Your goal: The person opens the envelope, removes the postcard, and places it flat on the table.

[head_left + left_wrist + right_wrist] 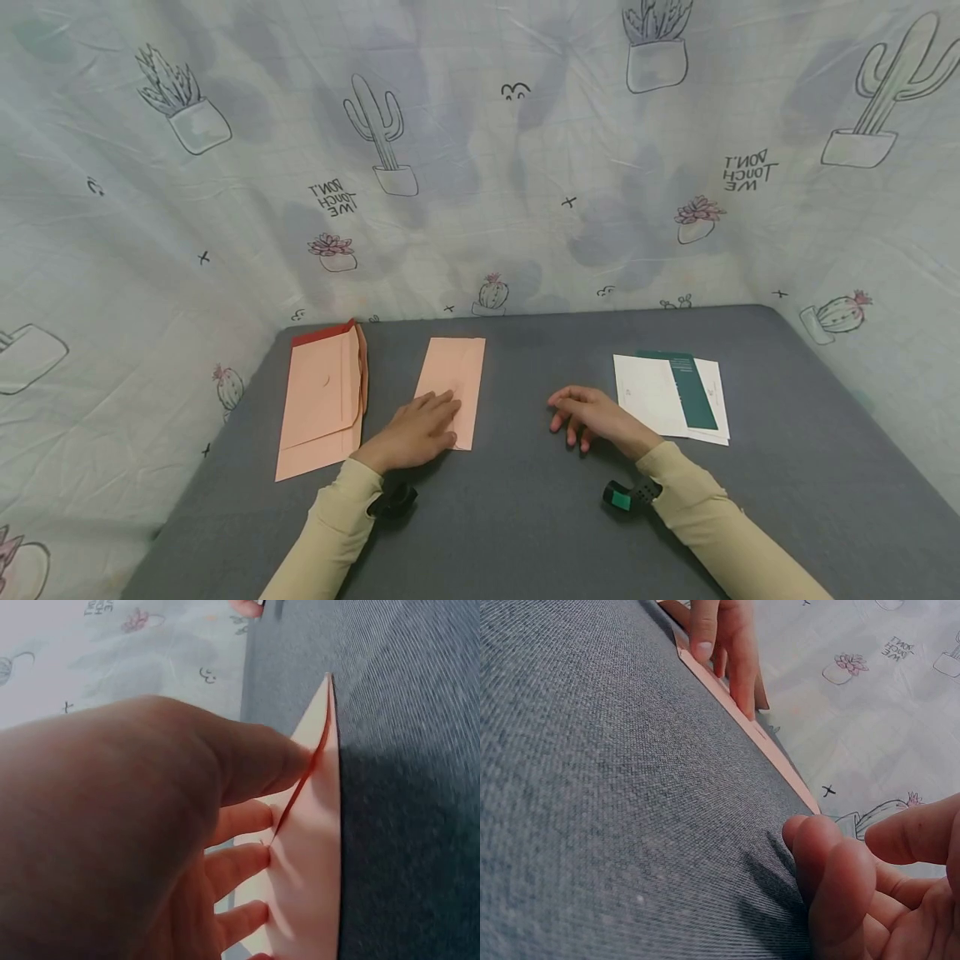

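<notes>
A pink paper envelope [454,365] lies flat on the grey table, left of centre in the head view. My left hand [414,432] rests on its lower half with the fingers spread and relaxed. In the left wrist view, the thumb [262,761] touches the envelope [311,847] beside a slightly gaping edge that shows red inside. My right hand [596,418] hovers over the table between the envelope and some cards, its fingers loosely bent and holding nothing. The right wrist view shows bare table below those fingertips [847,877].
More pink envelopes [318,387], one with a red edge, lie overlapped at the left. White cards [648,396] and a dark green card [696,396] overlap at the right. A printed cactus curtain [465,142] hangs behind the grey table [517,517].
</notes>
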The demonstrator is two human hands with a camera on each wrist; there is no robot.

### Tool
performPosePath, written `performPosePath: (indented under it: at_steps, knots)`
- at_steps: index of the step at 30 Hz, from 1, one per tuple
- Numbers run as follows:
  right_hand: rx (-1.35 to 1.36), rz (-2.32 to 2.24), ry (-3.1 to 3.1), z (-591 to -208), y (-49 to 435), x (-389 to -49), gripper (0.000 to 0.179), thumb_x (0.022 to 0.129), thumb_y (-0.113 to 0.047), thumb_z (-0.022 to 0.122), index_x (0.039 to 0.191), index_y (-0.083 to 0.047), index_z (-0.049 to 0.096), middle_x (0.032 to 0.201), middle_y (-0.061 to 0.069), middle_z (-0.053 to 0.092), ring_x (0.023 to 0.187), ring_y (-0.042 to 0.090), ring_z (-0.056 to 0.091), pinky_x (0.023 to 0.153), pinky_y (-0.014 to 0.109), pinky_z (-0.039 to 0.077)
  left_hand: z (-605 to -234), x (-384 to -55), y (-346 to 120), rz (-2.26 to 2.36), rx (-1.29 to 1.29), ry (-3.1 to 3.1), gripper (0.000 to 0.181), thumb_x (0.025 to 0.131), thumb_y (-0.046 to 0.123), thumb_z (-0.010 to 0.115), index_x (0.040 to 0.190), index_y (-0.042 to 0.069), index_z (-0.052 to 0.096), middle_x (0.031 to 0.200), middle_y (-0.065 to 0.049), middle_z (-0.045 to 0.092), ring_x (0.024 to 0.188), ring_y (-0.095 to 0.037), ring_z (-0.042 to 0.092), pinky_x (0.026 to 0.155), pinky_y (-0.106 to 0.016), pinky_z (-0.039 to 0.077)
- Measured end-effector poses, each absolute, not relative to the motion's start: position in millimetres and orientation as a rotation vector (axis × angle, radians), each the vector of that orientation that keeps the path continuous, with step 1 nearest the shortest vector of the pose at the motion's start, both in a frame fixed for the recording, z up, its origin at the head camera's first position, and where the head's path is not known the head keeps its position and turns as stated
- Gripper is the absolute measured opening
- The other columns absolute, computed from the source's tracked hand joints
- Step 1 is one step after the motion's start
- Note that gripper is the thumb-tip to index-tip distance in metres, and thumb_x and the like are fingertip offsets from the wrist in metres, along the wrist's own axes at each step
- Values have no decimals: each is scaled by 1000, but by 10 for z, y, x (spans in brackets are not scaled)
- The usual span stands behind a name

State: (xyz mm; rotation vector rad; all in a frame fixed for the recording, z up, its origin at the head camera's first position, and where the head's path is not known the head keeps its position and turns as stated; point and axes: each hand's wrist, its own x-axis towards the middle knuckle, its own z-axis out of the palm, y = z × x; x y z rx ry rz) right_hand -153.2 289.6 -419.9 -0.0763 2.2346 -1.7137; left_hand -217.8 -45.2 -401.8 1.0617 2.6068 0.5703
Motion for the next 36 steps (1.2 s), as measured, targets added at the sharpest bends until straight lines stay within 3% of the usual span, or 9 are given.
performPosePath:
  at_steps: [16, 22, 27, 30, 36]
  knots:
    - [-77, -1705, 2252, -4181, 2883, -1530, 36, 108, -28, 47, 129, -1, 58, 96, 8, 69, 65, 15, 61, 54, 29, 53, -3917, -1886, -279, 420, 1196, 2578, 55, 102, 24, 55, 151, 2, 45, 161, -20, 38, 147, -44, 36, 113, -69, 31]
    - [-74, -1701, 2254, -4196, 2871, -1535, 36, 108, -28, 47, 129, -1, 58, 95, 8, 69, 63, 14, 60, 53, 28, 53, -3894, -1694, -149, 303, 1288, 2589, 53, 102, 28, 57, 150, 5, 48, 158, -17, 43, 143, -39, 44, 111, -60, 39]
    - [-42, -1683, 2278, -4199, 2854, -1536, 34, 108, -28, 48, 127, -3, 59, 94, 7, 69, 63, 15, 61, 53, 28, 52, -3962, -1556, 18, 164, 1439, 2692, 48, 102, 31, 55, 145, 9, 54, 151, -13, 53, 121, -31, 56, 97, -47, 50]
    - [-36, -1675, 2290, -4196, 2854, -1533, 34, 107, -29, 49, 125, -3, 60, 94, 8, 69, 63, 14, 61, 52, 28, 52, -3998, -1473, 111, 109, 1495, 2729, 47, 101, 33, 56, 142, 11, 56, 148, -11, 55, 112, -27, 56, 90, -41, 51]
    - [-70, -1640, 2339, -4176, 2840, -1509, 34, 106, -28, 51, 126, -1, 58, 96, 10, 69, 64, 15, 61, 52, 28, 52, -4055, -1346, 228, 112, 1504, 2675, 53, 100, 40, 58, 146, 14, 51, 151, -12, 50, 112, -24, 51, 93, -37, 48]
